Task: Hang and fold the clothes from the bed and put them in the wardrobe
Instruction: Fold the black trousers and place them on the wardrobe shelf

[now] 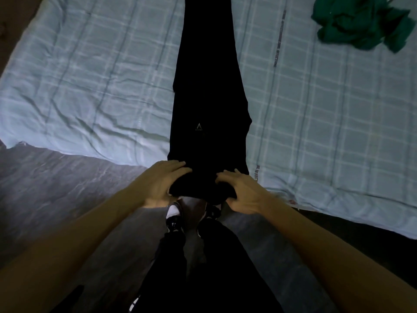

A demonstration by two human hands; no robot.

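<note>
A pair of black trousers (207, 86) lies stretched lengthwise on the pale blue checked bed cover (101, 75), folded leg on leg, with a small triangular logo near the waist. Its waist end hangs over the bed's near corner. My left hand (162, 184) grips the left side of that bunched waist end, thumb underneath. My right hand (241, 190) grips the right side, fingers curled over the cloth. A crumpled green garment (361, 21) lies at the bed's far right.
The bed corner points toward me, with grey floor (56, 188) to its left and below it. My own legs in dark trousers and black-and-white shoes (173, 218) stand right under the hands.
</note>
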